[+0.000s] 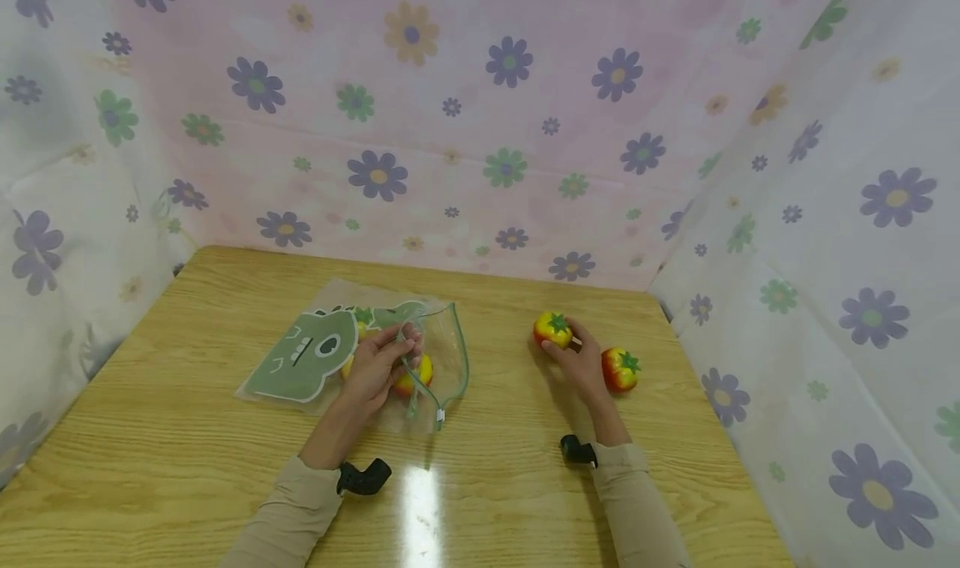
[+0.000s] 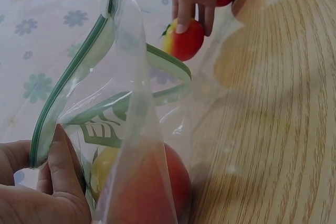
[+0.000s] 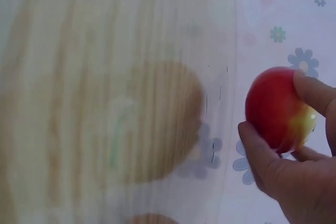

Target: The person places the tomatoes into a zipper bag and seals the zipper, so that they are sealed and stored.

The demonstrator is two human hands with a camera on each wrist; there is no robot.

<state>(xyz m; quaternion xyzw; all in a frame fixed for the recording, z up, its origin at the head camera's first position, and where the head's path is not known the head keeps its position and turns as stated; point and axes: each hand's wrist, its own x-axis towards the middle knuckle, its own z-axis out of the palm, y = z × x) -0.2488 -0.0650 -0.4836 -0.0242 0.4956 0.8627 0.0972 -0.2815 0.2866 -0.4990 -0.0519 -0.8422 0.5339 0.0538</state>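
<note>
My left hand (image 1: 372, 369) pinches the green-edged mouth of a clear zip bag (image 1: 296, 364) with a green cartoon face printed on it. The mouth gapes toward the right, and a white slider (image 1: 440, 415) sits on its edge. Inside the bag lie red-and-yellow toy tomatoes (image 2: 144, 187), seen through the plastic in the left wrist view. Off to the right, my right hand (image 1: 583, 366) grips another toy tomato (image 1: 552, 329) with a green star-shaped top. In the right wrist view, thumb and fingers are round this tomato (image 3: 275, 109), above its shadow.
One more toy tomato (image 1: 620, 369) rests on the wooden table (image 1: 495, 485) just right of my right wrist. Flowered cloth (image 1: 465, 134) hangs behind the table and along both sides. Black camera mounts (image 1: 364, 476) are strapped at both wrists.
</note>
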